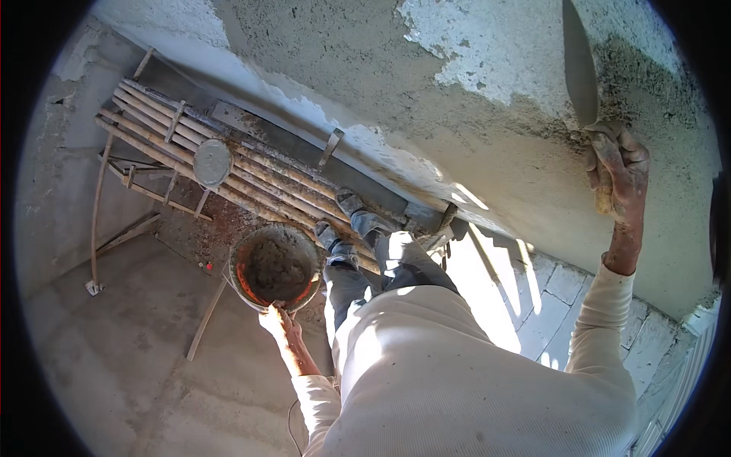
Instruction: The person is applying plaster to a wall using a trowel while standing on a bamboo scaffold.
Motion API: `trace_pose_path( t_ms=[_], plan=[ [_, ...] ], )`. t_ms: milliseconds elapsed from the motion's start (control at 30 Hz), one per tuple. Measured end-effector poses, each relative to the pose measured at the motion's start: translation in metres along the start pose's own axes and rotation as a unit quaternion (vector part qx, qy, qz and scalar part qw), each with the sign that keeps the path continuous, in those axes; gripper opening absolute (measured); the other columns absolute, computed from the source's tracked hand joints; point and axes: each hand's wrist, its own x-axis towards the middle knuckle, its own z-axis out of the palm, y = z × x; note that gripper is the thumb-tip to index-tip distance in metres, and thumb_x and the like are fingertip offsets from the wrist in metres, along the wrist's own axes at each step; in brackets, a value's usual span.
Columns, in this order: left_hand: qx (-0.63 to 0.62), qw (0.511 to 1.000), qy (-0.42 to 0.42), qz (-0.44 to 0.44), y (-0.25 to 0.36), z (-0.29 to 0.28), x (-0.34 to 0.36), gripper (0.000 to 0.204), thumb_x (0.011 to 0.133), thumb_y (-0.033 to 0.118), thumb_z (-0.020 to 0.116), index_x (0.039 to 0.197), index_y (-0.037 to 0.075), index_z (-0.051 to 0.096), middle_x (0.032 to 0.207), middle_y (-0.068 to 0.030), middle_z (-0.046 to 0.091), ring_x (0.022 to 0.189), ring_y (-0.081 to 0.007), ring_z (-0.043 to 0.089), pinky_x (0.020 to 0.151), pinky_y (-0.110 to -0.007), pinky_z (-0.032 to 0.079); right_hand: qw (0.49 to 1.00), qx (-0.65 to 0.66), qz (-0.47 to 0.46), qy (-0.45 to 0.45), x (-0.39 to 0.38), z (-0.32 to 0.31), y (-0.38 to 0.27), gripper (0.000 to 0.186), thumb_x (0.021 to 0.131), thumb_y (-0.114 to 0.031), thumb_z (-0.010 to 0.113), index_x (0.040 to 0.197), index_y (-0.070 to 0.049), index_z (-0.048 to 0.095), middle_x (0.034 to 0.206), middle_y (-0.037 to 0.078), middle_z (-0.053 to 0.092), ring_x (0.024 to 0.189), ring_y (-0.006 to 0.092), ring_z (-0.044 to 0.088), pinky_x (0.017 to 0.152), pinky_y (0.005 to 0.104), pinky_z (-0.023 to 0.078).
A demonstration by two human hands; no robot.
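My right hand (617,164) is closed on the handle of a steel trowel (580,65), whose blade lies along the rough, partly plastered wall (495,46) at the upper right. Dark wet mortar is on the wall around the blade. Low in the centre-left, my left hand (282,324) grips the near rim of a bucket (274,266) with an orange inside, holding grey mortar. My feet (339,221) stand on a scaffold platform of wooden poles (167,137).
A round grey container (213,162) sits on the poles. Wooden supports (97,221) reach down to the concrete floor (129,343) at the left, where a loose plank (205,320) lies. Sunlit blocks (563,282) show below at the right, near a white frame at the far edge.
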Motion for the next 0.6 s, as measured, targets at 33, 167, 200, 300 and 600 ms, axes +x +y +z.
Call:
trace_pose_path(
  t_ms=[33,167,200,300,600],
  plan=[
    [-0.04,0.999,-0.008,0.012,-0.011,-0.004,0.007,0.021,0.085,0.008,0.063,0.104,0.001,0.061,0.094,-0.0088,0.064,0.08,-0.0246,0.065,0.073,-0.046,0.061,0.999,0.035,-0.002,-0.01,-0.008,0.005,0.01,0.022,0.1,-0.015,0.063,0.112,0.001,0.072,0.068,0.004,0.063,0.045,0.0046,0.05,0.037,0.0213,0.042],
    [-0.003,0.999,-0.045,0.025,-0.012,0.01,0.012,0.02,0.083,0.006,0.063,0.102,0.002,0.062,0.085,-0.0044,0.063,0.071,-0.0187,0.062,0.067,-0.04,0.059,0.961,-0.11,0.216,-0.131,-0.059,0.094,0.065,0.022,0.094,-0.015,0.067,0.11,0.0,0.072,0.069,0.002,0.063,0.055,0.0098,0.054,0.049,0.0298,0.049],
    [0.002,0.997,-0.056,0.056,-0.009,0.016,0.007,0.012,0.078,0.002,0.061,0.091,0.002,0.059,0.077,-0.0018,0.059,0.063,-0.014,0.055,0.059,-0.033,0.05,0.951,-0.122,0.183,-0.218,-0.08,0.119,0.094,0.029,0.093,-0.021,0.066,0.113,0.0,0.071,0.074,0.006,0.067,0.064,0.0155,0.061,0.061,0.0356,0.054],
    [0.083,0.991,-0.083,0.068,0.01,0.041,-0.014,0.011,0.075,-0.003,0.054,0.083,0.001,0.06,0.074,0.0006,0.058,0.061,-0.01,0.052,0.059,-0.026,0.043,0.918,-0.25,0.017,-0.306,-0.133,0.216,0.101,0.038,0.093,-0.028,0.06,0.117,0.0,0.067,0.087,0.016,0.073,0.08,0.0293,0.072,0.076,0.0449,0.056],
    [0.165,0.95,-0.23,0.133,0.012,0.087,-0.059,0.048,0.076,-0.008,0.049,0.122,-0.009,0.063,0.102,-0.0074,0.068,0.086,-0.0129,0.061,0.08,-0.026,0.05,0.876,-0.338,-0.001,-0.344,-0.17,0.325,0.11,0.036,0.088,-0.013,0.063,0.119,0.004,0.06,0.104,0.021,0.071,0.1,0.0372,0.07,0.08,0.0499,0.052]
  ],
)
